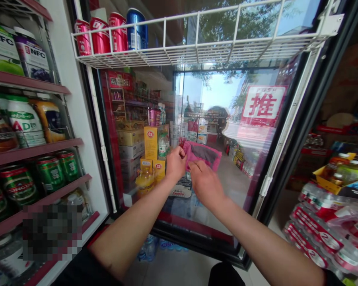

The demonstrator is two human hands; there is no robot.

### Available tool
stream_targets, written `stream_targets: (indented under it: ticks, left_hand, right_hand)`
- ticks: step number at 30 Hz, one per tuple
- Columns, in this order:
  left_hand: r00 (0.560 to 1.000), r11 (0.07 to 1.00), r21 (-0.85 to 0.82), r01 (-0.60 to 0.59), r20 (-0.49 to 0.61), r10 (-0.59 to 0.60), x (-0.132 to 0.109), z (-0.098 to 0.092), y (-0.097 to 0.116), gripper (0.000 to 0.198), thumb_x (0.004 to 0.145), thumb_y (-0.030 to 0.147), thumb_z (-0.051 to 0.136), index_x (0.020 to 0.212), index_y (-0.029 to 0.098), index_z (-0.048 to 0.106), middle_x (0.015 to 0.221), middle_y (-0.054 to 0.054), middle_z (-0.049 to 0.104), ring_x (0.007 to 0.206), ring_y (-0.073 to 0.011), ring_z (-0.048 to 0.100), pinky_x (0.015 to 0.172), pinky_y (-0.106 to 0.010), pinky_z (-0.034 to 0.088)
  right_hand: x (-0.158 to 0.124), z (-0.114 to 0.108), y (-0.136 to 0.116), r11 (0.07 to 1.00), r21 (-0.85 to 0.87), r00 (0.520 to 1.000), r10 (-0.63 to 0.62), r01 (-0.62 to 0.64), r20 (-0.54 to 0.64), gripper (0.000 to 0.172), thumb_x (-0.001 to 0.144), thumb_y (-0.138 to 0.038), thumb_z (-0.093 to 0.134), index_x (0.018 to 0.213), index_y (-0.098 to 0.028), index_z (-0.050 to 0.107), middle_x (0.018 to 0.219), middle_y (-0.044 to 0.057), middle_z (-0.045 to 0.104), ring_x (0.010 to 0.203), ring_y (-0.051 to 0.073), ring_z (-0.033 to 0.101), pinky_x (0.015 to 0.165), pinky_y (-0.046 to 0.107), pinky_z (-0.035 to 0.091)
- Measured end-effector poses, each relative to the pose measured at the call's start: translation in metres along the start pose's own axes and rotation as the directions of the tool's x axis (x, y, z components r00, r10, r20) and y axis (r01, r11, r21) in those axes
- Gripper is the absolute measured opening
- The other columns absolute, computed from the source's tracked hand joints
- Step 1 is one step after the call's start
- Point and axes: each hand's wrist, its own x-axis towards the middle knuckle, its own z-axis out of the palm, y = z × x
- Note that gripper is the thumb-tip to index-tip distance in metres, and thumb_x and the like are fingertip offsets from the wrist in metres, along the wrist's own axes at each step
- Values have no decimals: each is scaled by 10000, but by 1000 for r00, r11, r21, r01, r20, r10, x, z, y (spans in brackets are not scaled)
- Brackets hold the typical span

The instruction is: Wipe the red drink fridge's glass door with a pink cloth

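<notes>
A pink cloth (pixel 203 155) with a grey patch is held up against the inside glass of an open fridge door (pixel 244 131). My left hand (pixel 175 163) is closed on the cloth's left edge. My right hand (pixel 205 183) pinches the cloth's lower edge from below. Both arms reach forward from the bottom of the view. The cloth is spread out between the two hands at about the middle of the glass.
A white wire rack (pixel 197 47) on the door holds red cans (pixel 100 33) and a blue can (pixel 137 28). Fridge shelves on the left carry green cans (pixel 50 172) and bottles (pixel 25 121). Shrink-wrapped bottle packs (pixel 325 234) lie at the lower right. A red sign (pixel 263 105) is on the glass.
</notes>
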Motion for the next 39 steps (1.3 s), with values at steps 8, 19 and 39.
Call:
stream_targets:
  ticks: [8, 19, 39]
  left_hand:
    - [999, 996, 86, -29, 44, 25, 11, 3, 4, 339, 918, 190, 740, 692, 201, 489, 662, 73, 505, 631, -111, 470, 668, -262, 391]
    - [938, 886, 307, -347, 111, 329, -2, -7, 2, 85, 1009, 224, 616, 930, 209, 641, 1074, -95, 634, 1019, -234, 615, 919, -381, 498]
    - [700, 509, 484, -712, 544, 462, -25, -3, -50, 781, 1024, 178, 394, 1772, 116, 175, 1841, -143, 214, 1740, -285, 136, 1402, -619, 168]
  right_hand:
    - [-15, 3, -33, 968, 227, 927, 11, -103, 374, 154, 947, -149, 626, 885, -204, 756, 837, 80, 802, 762, 229, 756, 698, 293, 495]
    - [1, 60, 66, 992, 58, 963, -93, 111, -254, 480, 1035, -85, 463, 1445, -157, 703, 1523, 176, 676, 1432, 304, 592, 1229, 523, 519]
    - [4, 97, 61, 975, -186, 993, -120, 120, 12, 892, 1045, -288, 538, 1768, -30, 84, 1815, 268, 155, 1714, 443, 173, 1363, 699, 230]
